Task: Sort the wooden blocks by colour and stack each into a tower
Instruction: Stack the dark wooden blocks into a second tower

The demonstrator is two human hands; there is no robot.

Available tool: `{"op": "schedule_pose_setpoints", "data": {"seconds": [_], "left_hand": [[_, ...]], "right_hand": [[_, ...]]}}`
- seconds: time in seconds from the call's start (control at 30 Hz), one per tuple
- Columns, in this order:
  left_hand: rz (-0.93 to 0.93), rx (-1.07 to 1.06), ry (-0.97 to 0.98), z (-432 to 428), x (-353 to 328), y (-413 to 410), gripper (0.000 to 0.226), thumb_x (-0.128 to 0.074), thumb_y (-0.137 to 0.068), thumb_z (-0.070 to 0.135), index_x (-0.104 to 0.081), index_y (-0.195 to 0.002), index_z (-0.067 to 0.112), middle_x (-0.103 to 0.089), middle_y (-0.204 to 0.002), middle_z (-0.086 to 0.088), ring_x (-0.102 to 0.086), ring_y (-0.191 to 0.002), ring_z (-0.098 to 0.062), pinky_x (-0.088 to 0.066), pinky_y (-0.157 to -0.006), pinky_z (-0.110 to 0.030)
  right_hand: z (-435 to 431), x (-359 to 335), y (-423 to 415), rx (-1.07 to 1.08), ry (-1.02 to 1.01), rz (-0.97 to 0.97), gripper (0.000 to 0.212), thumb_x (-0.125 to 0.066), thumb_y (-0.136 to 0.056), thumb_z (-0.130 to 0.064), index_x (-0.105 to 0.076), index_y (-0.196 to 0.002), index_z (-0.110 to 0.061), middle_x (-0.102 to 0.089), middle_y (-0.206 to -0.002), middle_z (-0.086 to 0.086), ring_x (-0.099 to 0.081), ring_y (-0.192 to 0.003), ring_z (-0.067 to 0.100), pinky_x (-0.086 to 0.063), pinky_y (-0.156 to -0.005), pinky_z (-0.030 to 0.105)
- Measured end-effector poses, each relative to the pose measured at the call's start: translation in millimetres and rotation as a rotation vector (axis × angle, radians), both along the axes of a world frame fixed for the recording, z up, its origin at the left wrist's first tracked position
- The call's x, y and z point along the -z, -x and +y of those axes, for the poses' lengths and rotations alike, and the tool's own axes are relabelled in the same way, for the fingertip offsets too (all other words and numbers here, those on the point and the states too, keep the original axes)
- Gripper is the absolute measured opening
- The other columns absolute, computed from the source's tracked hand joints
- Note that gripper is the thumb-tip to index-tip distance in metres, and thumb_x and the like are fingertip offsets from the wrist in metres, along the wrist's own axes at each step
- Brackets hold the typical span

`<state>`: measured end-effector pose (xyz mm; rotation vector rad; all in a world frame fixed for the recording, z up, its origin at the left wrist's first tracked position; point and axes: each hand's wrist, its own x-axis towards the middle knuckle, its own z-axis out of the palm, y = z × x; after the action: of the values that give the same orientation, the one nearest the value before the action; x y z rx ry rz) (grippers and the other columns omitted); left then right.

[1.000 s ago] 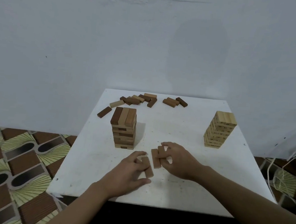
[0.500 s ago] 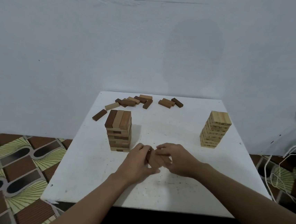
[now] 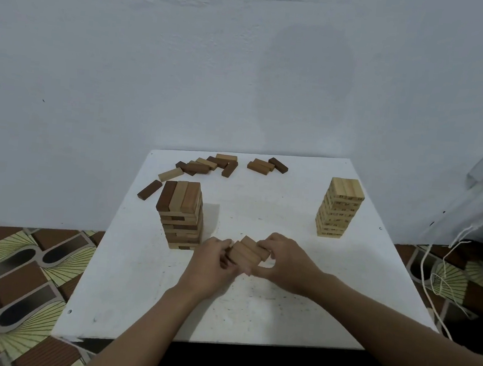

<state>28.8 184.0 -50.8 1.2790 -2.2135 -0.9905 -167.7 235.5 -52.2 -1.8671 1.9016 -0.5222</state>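
Formerly apart, brown blocks [image 3: 247,252] now bunch together; left hand [image 3: 211,265] and right hand [image 3: 287,264] grip them.

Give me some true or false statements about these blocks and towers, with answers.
1. The left hand and right hand grip a bundle of blocks between them. True.
2. The pale tower stands on the table's left. False: the pale tower stands right, the brown tower left.
3. Loose blocks lie near the table's far edge. True.
4. The bundle of blocks sits atop the brown tower. False: it is beside that tower, low over the table.
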Motion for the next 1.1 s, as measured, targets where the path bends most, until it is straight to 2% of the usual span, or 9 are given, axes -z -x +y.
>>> {"op": "schedule_pose_setpoints", "data": {"seconds": [0.07, 0.23, 0.33, 0.47, 0.57, 0.63, 0.8, 1.0, 1.1], "left_hand": [[-0.022, -0.003, 0.039, -0.4, 1.2, 0.6, 0.02, -0.084, -0.08, 0.023, -0.073, -0.092, 0.011, -0.061, -0.089, -0.003, -0.058, -0.076, -0.013, -0.052, -0.072, -0.029], [0.016, -0.058, 0.063, 0.9, 7.7, 5.0, 0.028, -0.085, -0.081, 0.015, -0.076, -0.099, -0.003, -0.062, -0.077, -0.004, -0.05, -0.065, -0.004, -0.045, -0.068, -0.017], [0.042, -0.089, 0.053, 3.8, 8.9, 7.3, 0.026, -0.086, -0.081, 0.019, -0.078, -0.097, 0.001, -0.061, -0.071, 0.005, -0.057, -0.064, -0.002, -0.047, -0.067, -0.018], [0.064, -0.066, 0.085, 6.1, 13.3, 9.1, 0.016, -0.084, -0.081, 0.025, -0.078, -0.092, 0.015, -0.063, -0.077, 0.003, -0.058, -0.08, -0.008, -0.046, -0.064, -0.025], [0.118, -0.081, 0.075, 8.4, 22.1, 9.5, 0.048, -0.081, -0.085, 0.031, -0.067, -0.129, 0.018, -0.058, -0.114, 0.009, -0.056, -0.091, 0.005, -0.046, -0.076, -0.011], [0.111, -0.045, 0.124, 10.0, 27.5, 9.3, 0.053, -0.077, -0.089, 0.037, -0.062, -0.136, 0.017, -0.057, -0.127, 0.011, -0.057, -0.092, 0.0, -0.045, -0.078, -0.008], [0.116, -0.027, 0.132, 10.2, 34.1, 6.8, 0.055, -0.075, -0.091, 0.037, -0.062, -0.14, 0.015, -0.064, -0.117, 0.019, -0.059, -0.089, -0.012, -0.045, -0.076, -0.01], [0.143, -0.026, 0.105, 6.3, 40.5, 6.6, 0.058, -0.077, -0.089, 0.034, -0.06, -0.142, 0.015, -0.063, -0.114, 0.019, -0.059, -0.093, -0.01, -0.047, -0.077, -0.012], [0.091, 0.008, 0.116, 5.1, 41.4, 6.3, 0.076, -0.074, -0.091, 0.041, -0.038, -0.156, 0.027, -0.053, -0.114, 0.018, -0.055, -0.09, -0.006, -0.047, -0.073, -0.014]], "right_hand": [[0.0, 4.5, -4.9, 0.005, 0.023, 0.005, 0.047, -0.072, -0.073, -0.066, -0.06, -0.088, -0.023, -0.052, -0.089, -0.008, -0.05, -0.078, 0.01, -0.046, -0.07, 0.026], [-6.5, 9.3, -4.9, -0.041, 0.063, 0.04, 0.049, -0.071, -0.076, -0.062, -0.058, -0.093, -0.018, -0.051, -0.092, -0.006, -0.047, -0.085, 0.012, -0.047, -0.079, 0.032], [-10.9, 6.8, 0.8, -0.091, 0.022, 0.059, 0.048, -0.074, -0.077, -0.054, -0.061, -0.104, -0.016, -0.052, -0.101, -0.005, -0.047, -0.092, 0.013, -0.047, -0.083, 0.032], [-14.1, 3.1, 7.2, -0.126, 0.004, 0.082, 0.046, -0.075, -0.075, -0.046, -0.061, -0.108, -0.017, -0.053, -0.103, -0.005, -0.047, -0.093, 0.015, -0.047, -0.084, 0.033], [-15.5, 2.8, 10.0, -0.139, 0.014, 0.081, 0.048, -0.077, -0.073, -0.042, -0.062, -0.112, -0.018, -0.055, -0.106, -0.004, -0.048, -0.094, 0.015, -0.047, -0.085, 0.031], [-15.1, 3.0, 11.5, -0.136, 0.021, 0.059, 0.05, -0.078, -0.073, -0.042, -0.062, -0.115, -0.018, -0.056, -0.108, -0.004, -0.048, -0.096, 0.015, -0.046, -0.085, 0.03], [-14.1, 2.2, 13.5, -0.15, 0.045, 0.026, 0.047, -0.08, -0.073, -0.035, -0.064, -0.111, -0.012, -0.059, -0.105, -0.001, -0.049, -0.091, 0.013, -0.041, -0.081, 0.022], [-16.1, 3.5, 14.7, -0.151, 0.033, 0.005, 0.047, -0.079, -0.071, -0.039, -0.064, -0.11, -0.018, -0.058, -0.104, -0.005, -0.05, -0.092, 0.013, -0.047, -0.081, 0.028], [-17.1, 1.6, 14.4, -0.167, 0.041, 0.014, 0.047, -0.081, -0.07, -0.038, -0.064, -0.11, -0.02, -0.058, -0.102, -0.006, -0.049, -0.09, 0.01, -0.045, -0.077, 0.024]]}}
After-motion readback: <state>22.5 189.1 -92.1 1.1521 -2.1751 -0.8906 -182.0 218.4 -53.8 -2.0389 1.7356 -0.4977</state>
